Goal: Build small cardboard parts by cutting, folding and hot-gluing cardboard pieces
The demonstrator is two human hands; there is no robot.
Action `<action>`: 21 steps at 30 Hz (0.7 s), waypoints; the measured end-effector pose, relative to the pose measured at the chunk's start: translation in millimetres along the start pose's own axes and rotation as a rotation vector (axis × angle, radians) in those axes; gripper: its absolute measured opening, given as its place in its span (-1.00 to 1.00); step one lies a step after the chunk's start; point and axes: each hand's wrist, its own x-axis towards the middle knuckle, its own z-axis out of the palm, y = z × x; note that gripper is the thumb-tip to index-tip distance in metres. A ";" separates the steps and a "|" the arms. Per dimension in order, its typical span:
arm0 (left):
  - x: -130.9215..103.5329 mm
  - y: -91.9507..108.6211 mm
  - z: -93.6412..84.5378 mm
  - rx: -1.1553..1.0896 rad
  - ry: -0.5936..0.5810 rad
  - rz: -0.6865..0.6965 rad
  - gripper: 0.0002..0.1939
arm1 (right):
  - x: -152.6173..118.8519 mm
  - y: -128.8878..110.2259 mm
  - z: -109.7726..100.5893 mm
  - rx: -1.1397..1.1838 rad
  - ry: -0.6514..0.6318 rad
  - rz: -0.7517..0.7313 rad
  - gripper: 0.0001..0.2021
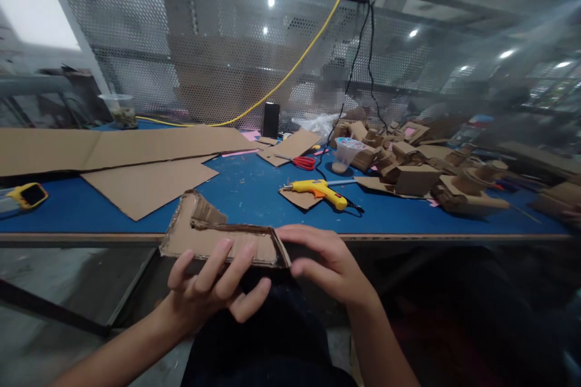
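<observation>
Okay, the left hand (213, 281) is holding an L-shaped brown cardboard piece with a recessed channel and rough, shiny edges (236, 246) from the near side, fingers spread along its lower face. That piece is sitting in the air at the near edge of the blue-topped desk (245, 184), over the person's lap, its taller end pointing left. The right hand (327, 260) is curving around the piece's right end, forefinger behind, thumb near the lower corner; can't tell whether it's really gripping.

Beyond, a yellow glue gun with an orange trigger (308, 185) is lying across a small cardboard scrap (302, 199), nozzle pointing left, pale blue stick (341, 182) poking out the back. Red-handled scissors (303, 162) are lying behind it, overlapping a flat cardboard offcut (297, 144); a clear plastic cup (348, 152) is standing just right of them. A black rectangular object (271, 120) is standing upright further back.

Left side: a long folded cardboard sheet (149, 148) is overlapping a pointed cardboard panel (145, 187), with a yellow-and-black device (32, 195) lying near the front edge. Right side: a jumble of cut and assembled cardboard parts (415, 178) is covering the surface.
</observation>
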 end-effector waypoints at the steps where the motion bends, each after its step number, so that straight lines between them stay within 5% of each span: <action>1: 0.4 0.0 -0.1 -0.006 0.005 0.004 -0.56 | -0.3 -0.6 0.4 -0.011 0.004 -0.018 -0.57; 21: 3.8 -1.8 -1.4 -0.013 0.021 0.019 -0.73 | -9.5 6.5 2.0 0.059 0.028 0.031 -0.66</action>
